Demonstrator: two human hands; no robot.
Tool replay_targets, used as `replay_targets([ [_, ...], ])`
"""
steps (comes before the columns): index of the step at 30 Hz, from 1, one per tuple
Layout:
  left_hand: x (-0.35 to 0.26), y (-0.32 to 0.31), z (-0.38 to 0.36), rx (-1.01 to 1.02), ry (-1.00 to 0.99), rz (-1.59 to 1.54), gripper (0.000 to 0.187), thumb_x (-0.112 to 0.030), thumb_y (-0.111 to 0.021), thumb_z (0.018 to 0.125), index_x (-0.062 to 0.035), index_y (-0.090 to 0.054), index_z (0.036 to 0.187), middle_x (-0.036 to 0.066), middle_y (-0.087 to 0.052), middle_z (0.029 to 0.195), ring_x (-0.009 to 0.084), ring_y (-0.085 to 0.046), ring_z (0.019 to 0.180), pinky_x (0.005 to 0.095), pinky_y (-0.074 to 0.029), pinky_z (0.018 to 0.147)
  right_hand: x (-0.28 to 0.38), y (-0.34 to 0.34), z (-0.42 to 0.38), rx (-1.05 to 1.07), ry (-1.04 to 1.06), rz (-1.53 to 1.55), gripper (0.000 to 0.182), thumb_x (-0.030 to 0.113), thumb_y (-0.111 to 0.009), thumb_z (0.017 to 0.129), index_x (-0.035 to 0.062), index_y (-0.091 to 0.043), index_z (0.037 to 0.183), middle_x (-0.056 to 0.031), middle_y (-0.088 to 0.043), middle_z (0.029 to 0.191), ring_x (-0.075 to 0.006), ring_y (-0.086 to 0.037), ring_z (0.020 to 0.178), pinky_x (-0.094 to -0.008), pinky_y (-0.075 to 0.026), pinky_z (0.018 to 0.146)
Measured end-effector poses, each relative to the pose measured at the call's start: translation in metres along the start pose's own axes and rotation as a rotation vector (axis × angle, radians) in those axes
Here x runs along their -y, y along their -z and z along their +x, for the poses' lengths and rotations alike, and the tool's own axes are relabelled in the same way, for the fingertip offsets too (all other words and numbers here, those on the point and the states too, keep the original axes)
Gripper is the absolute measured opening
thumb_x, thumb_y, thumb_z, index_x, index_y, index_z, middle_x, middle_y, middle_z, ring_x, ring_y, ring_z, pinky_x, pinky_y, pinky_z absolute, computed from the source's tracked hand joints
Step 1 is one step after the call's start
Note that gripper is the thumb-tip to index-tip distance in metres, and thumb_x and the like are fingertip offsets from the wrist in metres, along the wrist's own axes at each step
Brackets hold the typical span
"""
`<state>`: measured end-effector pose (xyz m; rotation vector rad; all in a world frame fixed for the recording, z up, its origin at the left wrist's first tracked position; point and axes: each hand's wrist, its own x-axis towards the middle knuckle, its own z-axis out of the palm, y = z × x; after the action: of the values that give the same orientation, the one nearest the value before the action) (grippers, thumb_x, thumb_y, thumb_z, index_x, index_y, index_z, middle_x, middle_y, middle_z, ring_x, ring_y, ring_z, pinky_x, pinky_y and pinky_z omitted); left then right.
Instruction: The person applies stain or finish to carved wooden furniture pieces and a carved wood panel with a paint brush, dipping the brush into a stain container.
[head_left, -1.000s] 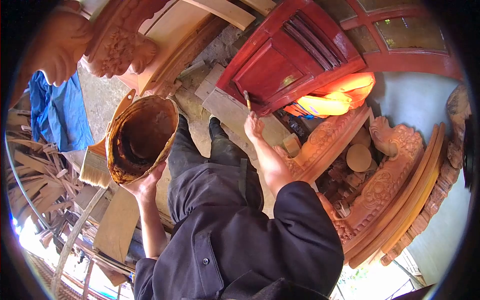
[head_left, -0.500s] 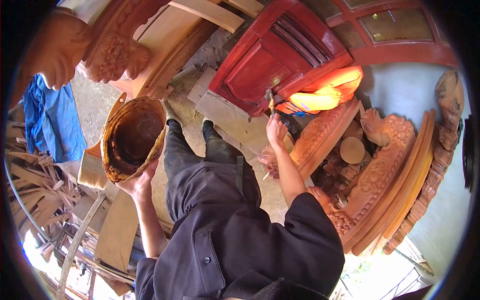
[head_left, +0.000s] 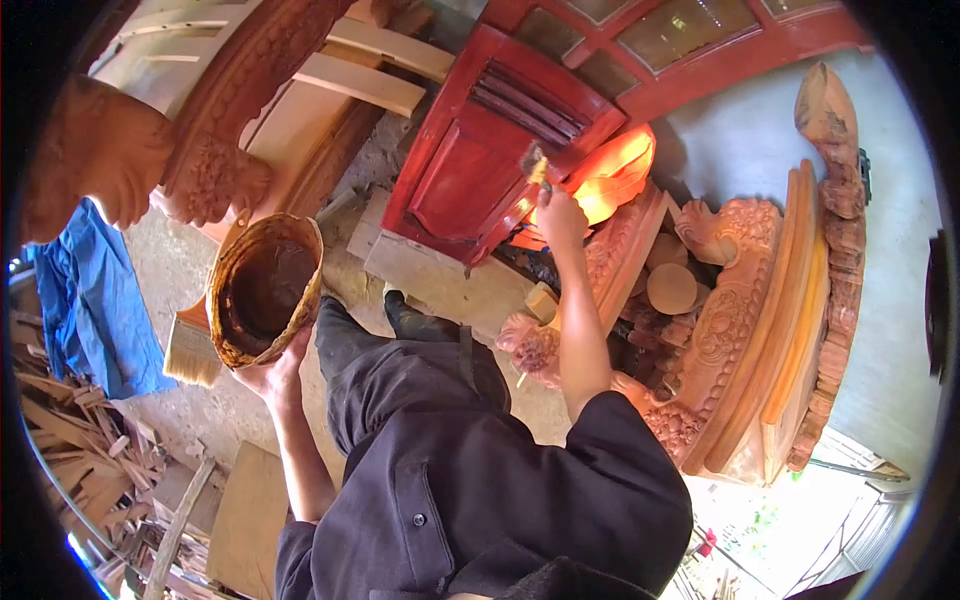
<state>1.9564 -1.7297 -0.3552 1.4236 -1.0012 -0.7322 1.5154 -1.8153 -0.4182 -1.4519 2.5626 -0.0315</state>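
Observation:
My left hand (head_left: 277, 376) is closed on a stained, crusted bowl (head_left: 312, 262) from below, tilted so that its dark brown inside shows. Beside the bowl, on its left, a wide flat brush (head_left: 190, 352) with pale bristles sticks out; its handle is mostly hidden behind the bowl. Out in front, my right hand (head_left: 563, 220) grips a small paintbrush (head_left: 537, 165) with a dark tip pointing up. The brush overlaps the right part of a glossy red wooden door panel (head_left: 465, 175) in this view.
An orange bag-like bundle (head_left: 615, 185) lies right of the panel. Carved wooden furniture parts (head_left: 725, 330) stand along the right, and more carved wood (head_left: 215, 170) juts in at upper left. A blue cloth (head_left: 95, 300) and wood scraps (head_left: 90, 470) lie at left.
My right hand has lifted the small brush from the panel's lower edge to higher over its right side. The view has shifted; my left hand still holds the bowl.

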Motion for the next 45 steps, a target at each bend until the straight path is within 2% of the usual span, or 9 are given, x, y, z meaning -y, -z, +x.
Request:
replay_targets([
  [8, -0.004, -0.015, 0.002, 0.055, 0.017, -0.127, 0.098, -0.014, -0.094, 0.06, 0.0017, -0.042, 0.142, 0.013, -0.053, 0.137, 0.0222, -0.053, 0.124, 0.0375, -0.042, 0.108, 0.116, -0.007, 0.05, -0.181, 0.231, 0.06, 0.035, 0.033, -0.048, 0.097, 0.0184, -0.058, 0.128, -0.0224, -0.07, 0.08, -0.0433, -0.069, 0.078, -0.0556, -0.054, 0.071],
  [15, -0.004, -0.027, 0.002, 0.06, 0.008, -0.159, 0.101, -0.015, -0.094, 0.059, 0.001, -0.041, 0.143, 0.013, -0.051, 0.139, 0.0226, -0.051, 0.127, 0.0392, -0.04, 0.111, 0.052, -0.001, 0.047, -0.157, 0.171, -0.049, 0.034, 0.028, -0.047, 0.098, 0.022, -0.055, 0.131, -0.0229, -0.07, 0.08, -0.0417, -0.07, 0.075, -0.0558, -0.054, 0.066],
  [19, -0.005, -0.031, 0.004, 0.024, -0.096, -0.167, 0.091, -0.018, -0.095, 0.06, 0.0028, -0.048, 0.136, 0.013, -0.058, 0.13, 0.0228, -0.058, 0.119, 0.0383, -0.047, 0.104, -0.029, -0.015, 0.031, -0.264, 0.128, -0.206, 0.031, 0.026, -0.055, 0.095, 0.0161, -0.058, 0.125, -0.0127, -0.068, 0.066, -0.0348, -0.069, 0.062, -0.0488, -0.052, 0.053],
  [25, -0.015, -0.041, 0.011, 0.088, -0.089, -0.196, 0.108, -0.017, -0.094, 0.061, -0.0012, -0.033, 0.149, 0.015, -0.049, 0.142, 0.0257, -0.05, 0.129, 0.0408, -0.041, 0.111, -0.046, 0.027, 0.009, -0.232, 0.104, -0.037, 0.036, 0.034, -0.043, 0.101, 0.0138, -0.061, 0.124, -0.0212, -0.072, 0.089, -0.0401, -0.069, 0.085, -0.0539, -0.054, 0.073],
  [30, -0.003, -0.059, 0.017, 0.181, -0.114, -0.289, 0.118, -0.015, -0.095, 0.06, -0.0058, -0.025, 0.154, 0.019, -0.046, 0.145, 0.0284, -0.05, 0.131, 0.0424, -0.044, 0.109, 0.043, 0.144, -0.041, 0.106, 0.247, 0.942, 0.035, 0.019, -0.062, 0.097, 0.0009, -0.063, 0.127, -0.0043, -0.059, 0.06, -0.007, -0.052, 0.046, -0.0238, -0.042, 0.045],
  [35, 0.015, -0.081, 0.022, 0.23, -0.209, -0.19, 0.118, -0.023, -0.095, 0.061, -0.0035, -0.024, 0.154, 0.02, -0.044, 0.149, 0.0273, -0.049, 0.133, 0.0407, -0.042, 0.111, 0.119, 0.237, -0.094, 0.463, 0.526, 0.845, 0.032, 0.018, -0.062, 0.097, 0.0025, -0.066, 0.125, 0.001, -0.058, 0.061, -0.0034, -0.051, 0.048, -0.0195, -0.038, 0.043],
  [38, 0.012, -0.094, 0.02, 0.285, -0.17, -0.221, 0.117, -0.02, -0.094, 0.062, -0.0032, -0.024, 0.154, 0.019, -0.045, 0.147, 0.0282, -0.048, 0.133, 0.0425, -0.039, 0.113, 0.15, 0.24, -0.106, 0.202, 0.971, 0.489, 0.024, 0.018, -0.064, 0.089, 0.0027, -0.074, 0.105, -0.0136, -0.068, 0.065, -0.0237, -0.068, 0.059, -0.0366, -0.051, 0.055],
  [41, -0.002, -0.104, 0.02, 0.311, -0.26, -0.169, 0.116, -0.019, -0.094, 0.063, -0.0005, -0.023, 0.153, 0.022, -0.049, 0.143, 0.0277, -0.053, 0.129, 0.0399, -0.044, 0.109, 0.176, 0.253, -0.115, 0.137, 1.057, 0.014, 0.021, 0.019, -0.062, 0.084, 0.0041, -0.075, 0.092, -0.0196, -0.066, 0.069, -0.034, -0.069, 0.068, -0.0442, -0.053, 0.062],
  [45, -0.003, -0.11, 0.015, 0.364, -0.224, -0.191, 0.114, -0.02, -0.095, 0.062, 0.0005, -0.026, 0.151, 0.021, -0.05, 0.142, 0.0275, -0.054, 0.128, 0.0395, -0.046, 0.108, 0.194, 0.25, -0.11, 0.139, 1.097, -0.253, 0.023, 0.019, -0.058, 0.084, 0.0095, -0.076, 0.094, -0.0183, -0.068, 0.07, -0.0361, -0.068, 0.073, -0.0476, -0.052, 0.07],
])
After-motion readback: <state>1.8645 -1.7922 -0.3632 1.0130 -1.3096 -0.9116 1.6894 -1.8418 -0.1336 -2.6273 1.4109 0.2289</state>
